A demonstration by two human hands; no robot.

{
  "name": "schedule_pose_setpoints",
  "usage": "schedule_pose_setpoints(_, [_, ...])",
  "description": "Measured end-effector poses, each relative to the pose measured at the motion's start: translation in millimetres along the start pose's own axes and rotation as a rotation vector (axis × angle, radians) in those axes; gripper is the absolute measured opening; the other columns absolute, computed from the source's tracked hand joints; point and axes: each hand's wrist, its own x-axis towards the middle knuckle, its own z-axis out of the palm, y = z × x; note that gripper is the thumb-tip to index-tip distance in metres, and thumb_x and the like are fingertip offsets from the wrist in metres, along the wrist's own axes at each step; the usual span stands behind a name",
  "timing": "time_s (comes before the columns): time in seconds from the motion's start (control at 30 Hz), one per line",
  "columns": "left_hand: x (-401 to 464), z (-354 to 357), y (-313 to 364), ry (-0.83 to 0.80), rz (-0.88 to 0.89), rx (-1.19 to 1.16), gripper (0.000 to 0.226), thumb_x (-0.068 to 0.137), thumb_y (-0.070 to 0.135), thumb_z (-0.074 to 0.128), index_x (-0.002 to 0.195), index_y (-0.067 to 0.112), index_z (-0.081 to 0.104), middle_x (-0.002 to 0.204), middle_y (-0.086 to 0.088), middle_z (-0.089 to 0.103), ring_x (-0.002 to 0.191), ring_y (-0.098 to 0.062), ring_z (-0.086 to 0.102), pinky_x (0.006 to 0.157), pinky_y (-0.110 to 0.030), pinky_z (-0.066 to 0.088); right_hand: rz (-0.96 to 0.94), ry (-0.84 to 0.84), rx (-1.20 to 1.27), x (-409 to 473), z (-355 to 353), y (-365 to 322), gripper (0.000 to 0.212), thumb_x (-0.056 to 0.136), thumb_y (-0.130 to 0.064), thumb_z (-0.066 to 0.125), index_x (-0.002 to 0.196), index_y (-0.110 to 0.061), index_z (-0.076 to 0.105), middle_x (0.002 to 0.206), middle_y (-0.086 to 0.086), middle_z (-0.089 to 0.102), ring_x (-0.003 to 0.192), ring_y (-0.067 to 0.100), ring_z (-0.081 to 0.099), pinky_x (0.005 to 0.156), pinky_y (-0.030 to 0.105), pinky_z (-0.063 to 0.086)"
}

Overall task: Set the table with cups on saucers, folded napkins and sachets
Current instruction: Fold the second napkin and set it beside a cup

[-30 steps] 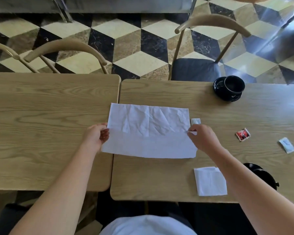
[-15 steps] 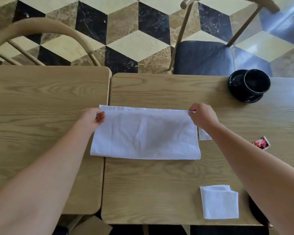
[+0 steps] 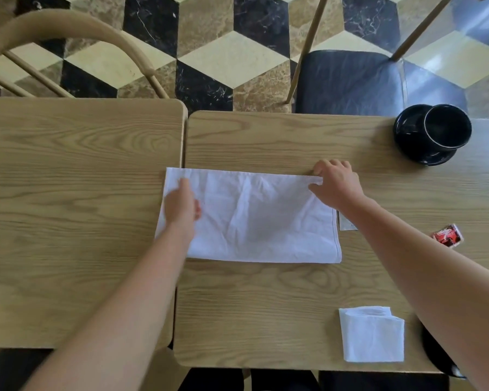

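Tables [image 3: 266, 300]: matt wood-grain. Napkin [image 3: 260, 218]: white cloth, creased (soft weave). Far-right cup [image 3: 448, 128] and saucer [image 3: 407, 142]: glossy black. Floor [image 3: 232, 55]: polished marble.

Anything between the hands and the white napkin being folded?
No. Both hands are already on the white napkin: left hand flat on its left part, right hand at its far right corner. A pale sachet lies beside its right edge.
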Motion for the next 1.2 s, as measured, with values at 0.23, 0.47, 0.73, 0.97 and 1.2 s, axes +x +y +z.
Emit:
schedule_pose_setpoints(0.23, [-131.9,68.0,-144.3,-0.702,-0.851,-0.073,0.071,0.084,0.055,0.065,0.11,-0.01,0.062,0.095,-0.026,0.075,0.077,-0.039,0.074,0.065,-0.039,0.059,0.018,-0.135,-0.239,4.6,-11.0,-11.7,0.027,0.09,-0.034,0.063,0.115,-0.027,0.071,0.118,0.009,0.055,0.121,0.032,0.041,0.097,0.046,0.033])
schedule_pose_setpoints(0.47, [-160.4,118.7,-149.2,-0.472,-0.737,-0.429,0.049,0.09,0.03,0.072,0.125,0.001,0.055,0.114,-0.019,0.066,0.093,-0.03,0.068,0.073,-0.039,0.056,-0.076,-0.184,-0.188,-10.2,-27.1,-19.6,0.017,0.085,-0.031,0.059,0.1,-0.023,0.061,0.1,-0.002,0.058,0.097,0.024,0.05,0.082,0.039,0.032])
schedule_pose_setpoints(0.73, [-173.2,69.2,-93.6,-0.403,-0.393,-0.344,0.023,0.088,-0.005,0.044,0.104,0.003,0.059,0.082,-0.013,0.065,0.064,-0.023,0.066,0.076,-0.043,0.06,0.062,-0.342,0.109,-52.8,-59.1,-20.5,0.033,0.08,-0.025,0.077,0.104,-0.003,0.07,0.099,0.015,0.071,0.083,0.03,0.066,0.067,0.034,0.051])
schedule_pose_setpoints(0.97, [-199.2,-34.0,-70.6,-0.277,-0.053,0.096,0.021,0.087,-0.002,0.042,0.082,0.007,0.06,0.084,-0.01,0.061,0.068,-0.024,0.058,0.056,-0.026,0.048,0.3,-0.61,0.849,-154.5,-63.4,-21.0,0.021,0.083,-0.008,0.079,0.098,-0.009,0.065,0.085,0.006,0.058,0.07,0.017,0.058,0.054,0.023,0.049])
schedule_pose_setpoints(1.2, [-222.4,-107.2,-53.7,-0.446,0.08,-0.015,0.021,0.088,0.0,0.055,0.078,0.015,0.044,0.054,-0.002,0.045,0.039,-0.013,0.036,0.039,-0.019,0.026,0.404,-0.467,1.402,-255.8,-63.1,-45.2,0.027,0.093,-0.028,0.068,0.08,-0.019,0.047,0.056,-0.004,0.029,0.044,0.011,0.022,0.043,0.022,0.012])
